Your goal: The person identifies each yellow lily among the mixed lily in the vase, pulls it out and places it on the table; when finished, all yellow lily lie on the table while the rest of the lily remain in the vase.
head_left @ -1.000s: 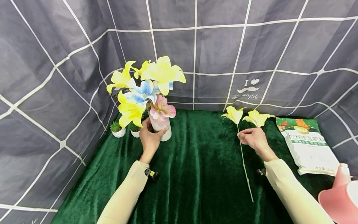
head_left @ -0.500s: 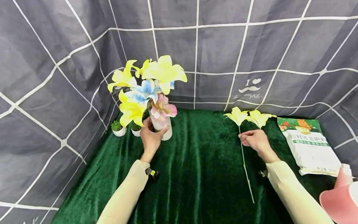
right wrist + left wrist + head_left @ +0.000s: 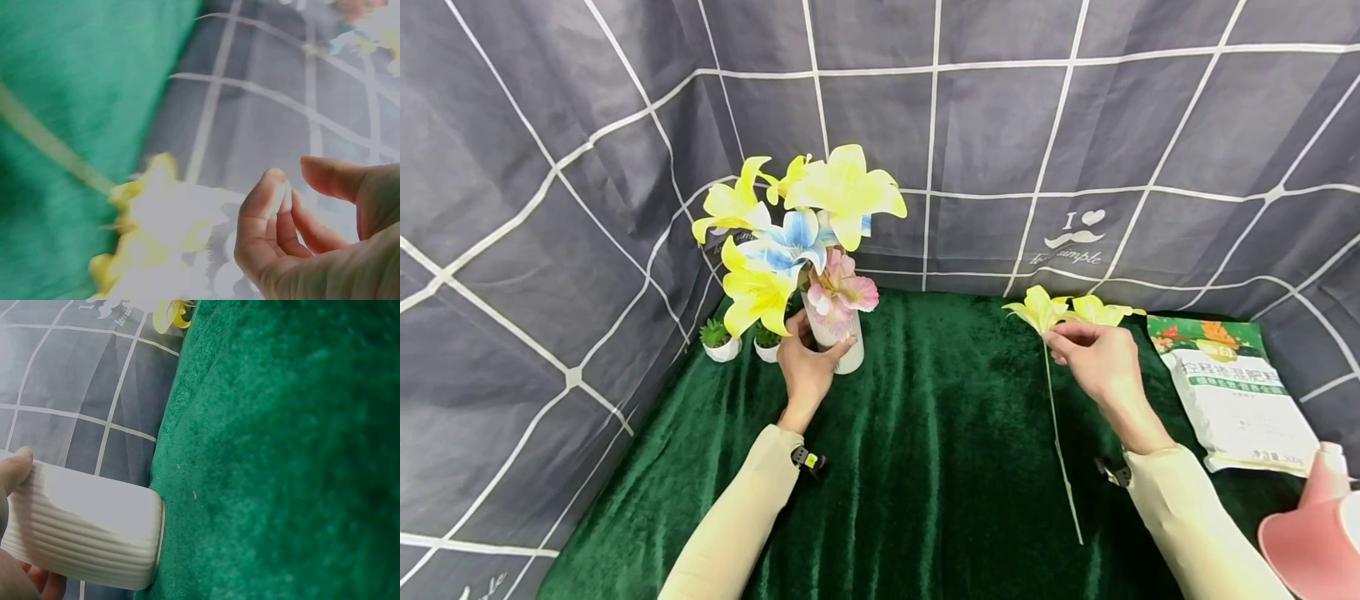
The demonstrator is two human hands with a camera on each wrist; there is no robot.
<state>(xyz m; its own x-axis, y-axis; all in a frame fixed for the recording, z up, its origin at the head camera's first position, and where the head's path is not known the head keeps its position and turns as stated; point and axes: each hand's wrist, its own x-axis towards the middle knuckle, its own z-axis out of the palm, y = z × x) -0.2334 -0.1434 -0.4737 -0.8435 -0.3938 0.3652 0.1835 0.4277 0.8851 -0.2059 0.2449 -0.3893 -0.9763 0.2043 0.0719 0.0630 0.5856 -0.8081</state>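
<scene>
My left hand [image 3: 806,367] grips a white ribbed vase [image 3: 850,354], with the thumb in front. In the left wrist view the ribbed vase [image 3: 87,525] fills the lower left, its base against the green cloth. Yellow lilies [image 3: 846,193], blue ones [image 3: 793,242] and a pink flower [image 3: 841,293] rise from it. My right hand [image 3: 1101,358] hovers by the head of a long-stemmed yellow lily [image 3: 1036,310] lying on the cloth. In the right wrist view a gap parts thumb and loosely bent fingers, with nothing between them. A second yellow lily [image 3: 1101,310], partly hidden, lies beside it.
Two small potted succulents [image 3: 721,342] stand left of the vase, one partly behind my left hand. A white and green bag [image 3: 1236,400] lies at the right, with a pink watering can [image 3: 1311,533] nearer me. Green velvet cloth [image 3: 917,467] covers the table; a grey checked curtain [image 3: 985,142] hangs behind.
My right hand has left the lily's stem and moved up towards its flower head. That flower head has shifted slightly right. The left hand keeps its grip on the vase.
</scene>
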